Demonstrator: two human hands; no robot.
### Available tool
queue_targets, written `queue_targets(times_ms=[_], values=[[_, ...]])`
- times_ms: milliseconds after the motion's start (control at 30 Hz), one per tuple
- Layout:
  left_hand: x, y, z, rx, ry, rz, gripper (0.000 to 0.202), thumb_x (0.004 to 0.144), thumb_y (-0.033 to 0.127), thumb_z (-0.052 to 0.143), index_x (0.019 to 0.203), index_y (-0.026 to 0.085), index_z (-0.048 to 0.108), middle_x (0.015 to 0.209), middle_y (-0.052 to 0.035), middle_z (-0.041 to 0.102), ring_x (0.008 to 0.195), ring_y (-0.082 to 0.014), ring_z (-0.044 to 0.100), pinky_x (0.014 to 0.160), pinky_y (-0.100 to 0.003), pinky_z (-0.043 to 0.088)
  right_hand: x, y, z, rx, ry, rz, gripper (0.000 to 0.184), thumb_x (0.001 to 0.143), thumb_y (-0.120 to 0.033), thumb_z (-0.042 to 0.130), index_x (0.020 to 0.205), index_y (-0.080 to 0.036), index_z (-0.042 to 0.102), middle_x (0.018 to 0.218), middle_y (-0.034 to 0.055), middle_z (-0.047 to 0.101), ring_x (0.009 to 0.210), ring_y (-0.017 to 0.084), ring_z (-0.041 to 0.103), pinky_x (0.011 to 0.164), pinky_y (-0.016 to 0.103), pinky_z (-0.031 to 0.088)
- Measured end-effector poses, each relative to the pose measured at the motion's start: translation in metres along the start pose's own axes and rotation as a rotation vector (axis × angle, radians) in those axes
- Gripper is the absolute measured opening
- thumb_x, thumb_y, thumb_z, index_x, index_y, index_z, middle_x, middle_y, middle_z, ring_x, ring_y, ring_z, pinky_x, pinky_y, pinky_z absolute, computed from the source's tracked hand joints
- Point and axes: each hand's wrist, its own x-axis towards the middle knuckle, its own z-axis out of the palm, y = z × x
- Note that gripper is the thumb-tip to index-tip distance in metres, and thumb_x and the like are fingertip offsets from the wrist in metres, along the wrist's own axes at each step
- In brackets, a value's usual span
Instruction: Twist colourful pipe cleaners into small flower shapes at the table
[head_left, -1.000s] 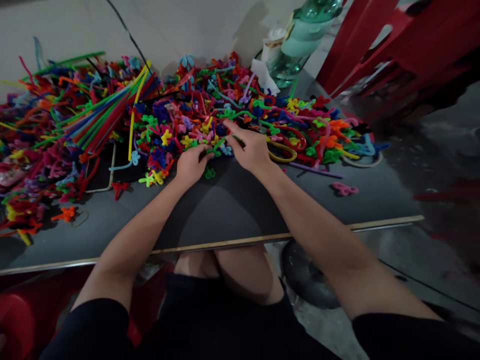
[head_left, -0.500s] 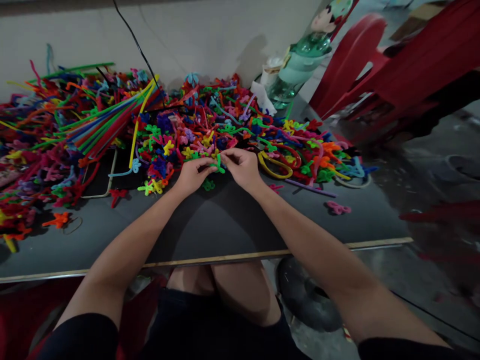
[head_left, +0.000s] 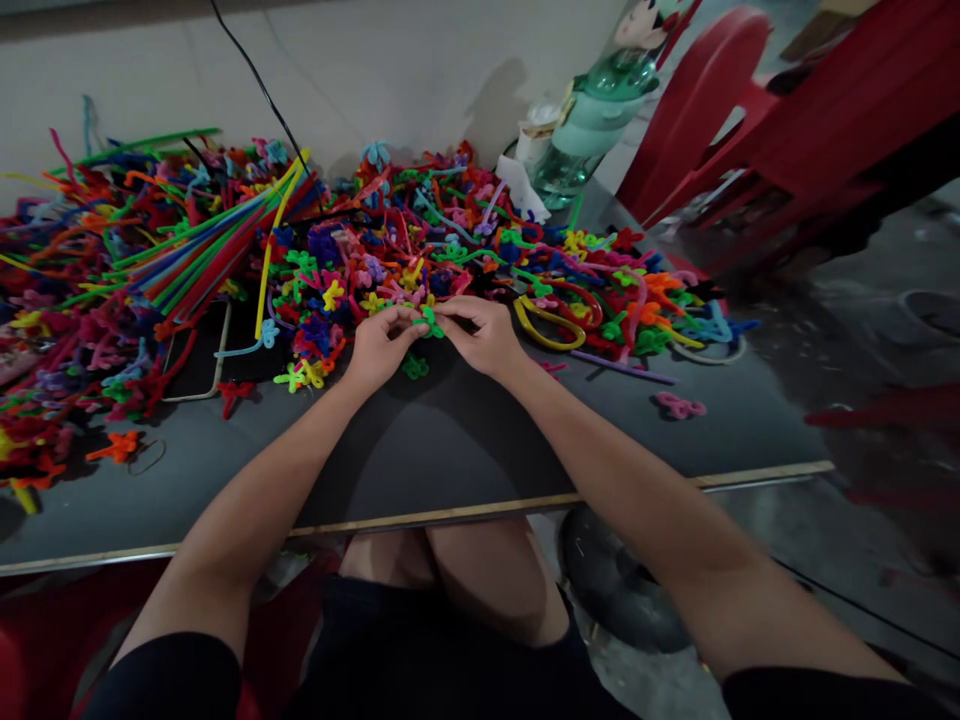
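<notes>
Between my fingertips, just above the table, is a small bright green pipe cleaner [head_left: 430, 322] bent into loops. My left hand [head_left: 382, 345] pinches it from the left, with thumb and index finger closed. From the other side my right hand [head_left: 484, 335] pinches it too; its fingertips nearly meet the left ones. Below the hands a darker green pipe-cleaner flower [head_left: 415, 367] lies on the table. Just behind them spreads a big heap of twisted pipe cleaners [head_left: 360, 270] in many colours.
Scissors with yellow handles [head_left: 551, 325] lie right of my hands. A bundle of straight pipe cleaners [head_left: 217, 240] rests on a dark phone-like object [head_left: 196, 360] at left. A green water bottle [head_left: 585, 140] stands at the back right, near a red chair [head_left: 697, 110].
The green pipe cleaner has turned between my fingers: its upright strand now shows as a compact looped shape. Both hands keep their pinch. The camera view has shifted slightly.
</notes>
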Motion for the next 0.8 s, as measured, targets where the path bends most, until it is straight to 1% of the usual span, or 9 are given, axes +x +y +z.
queue_targets(times_ms=[100,167,300,367,433,500,633,700,800], values=[[0.001,-0.003,-0.001,-0.048,0.004,-0.001,0.013,0.074,0.025,0.073,0.075,0.016,0.064,0.071,0.0004,0.064,0.066,-0.0095,0.059,0.066,-0.022,0.047,-0.002,0.001,0.000,0.006,0.003,-0.032,0.024,0.089,-0.031,0.054,0.093,-0.020,0.075,0.091,0.0064,0.074,0.084,0.018,0.069,0.077,0.032,0.054],[0.002,-0.006,-0.001,-0.053,0.009,-0.005,0.017,0.074,0.029,0.074,0.076,0.016,0.064,0.070,0.0006,0.063,0.065,-0.0098,0.059,0.065,-0.023,0.047,-0.003,0.000,0.000,0.017,-0.003,-0.024,0.026,0.089,-0.036,0.055,0.094,-0.020,0.075,0.090,0.0060,0.074,0.079,0.016,0.068,0.072,0.030,0.054],[0.000,-0.007,0.002,-0.066,0.026,-0.046,0.022,0.073,0.036,0.075,0.075,0.016,0.064,0.069,0.0001,0.063,0.063,-0.0096,0.057,0.061,-0.023,0.046,-0.002,-0.006,0.001,0.060,0.005,0.032,0.028,0.083,-0.045,0.064,0.085,-0.020,0.076,0.078,0.0038,0.073,0.062,0.013,0.062,0.058,0.026,0.049],[-0.002,-0.004,0.002,-0.058,-0.004,-0.053,0.025,0.075,0.040,0.073,0.075,0.016,0.064,0.068,-0.0007,0.064,0.062,-0.0100,0.057,0.060,-0.023,0.046,-0.001,-0.008,0.001,0.097,0.025,0.072,0.028,0.081,-0.046,0.066,0.079,-0.019,0.076,0.072,0.0032,0.072,0.060,0.013,0.061,0.057,0.027,0.048],[-0.004,0.000,0.000,0.003,-0.051,-0.002,0.029,0.082,0.045,0.065,0.075,0.016,0.065,0.069,-0.0024,0.065,0.063,-0.0108,0.059,0.061,-0.024,0.048,0.000,-0.009,0.001,0.148,0.031,0.136,0.028,0.080,-0.046,0.067,0.075,-0.020,0.076,0.071,0.0031,0.071,0.061,0.013,0.061,0.059,0.028,0.048],[-0.004,0.005,-0.006,0.160,-0.052,0.125,0.033,0.089,0.046,0.055,0.084,0.016,0.068,0.077,-0.0048,0.068,0.070,-0.0124,0.062,0.066,-0.025,0.050,0.001,-0.007,0.000,0.210,0.015,0.229,0.028,0.077,-0.046,0.068,0.073,-0.019,0.075,0.070,0.0031,0.071,0.060,0.013,0.060,0.059,0.028,0.047],[-0.001,0.010,-0.021,0.655,0.001,0.508,0.029,0.096,0.033,0.046,0.111,0.018,0.066,0.104,-0.0086,0.071,0.098,-0.0172,0.064,0.088,-0.032,0.051,0.004,-0.003,-0.003,0.371,-0.083,0.403,0.030,0.069,-0.047,0.073,0.068,-0.017,0.073,0.063,0.0020,0.067,0.054,0.010,0.051,0.053,0.026,0.040],[0.002,0.008,-0.028,0.832,-0.055,0.659,0.027,0.097,0.027,0.044,0.110,0.020,0.067,0.106,-0.0077,0.071,0.102,-0.0175,0.064,0.090,-0.032,0.050,0.005,-0.003,-0.005,0.455,-0.162,0.460,0.028,0.065,-0.044,0.075,0.066,-0.016,0.072,0.059,0.0002,0.062,0.051,0.008,0.046,0.050,0.024,0.035],[0.003,0.004,-0.032,0.964,-0.108,0.820,0.026,0.097,0.023,0.044,0.105,0.020,0.069,0.097,-0.0062,0.072,0.095,-0.0163,0.066,0.082,-0.029,0.052,0.008,-0.002,-0.008,0.525,-0.310,0.550,0.025,0.063,-0.040,0.074,0.066,-0.015,0.070,0.052,-0.0034,0.053,0.048,0.006,0.036,0.046,0.023,0.025]])
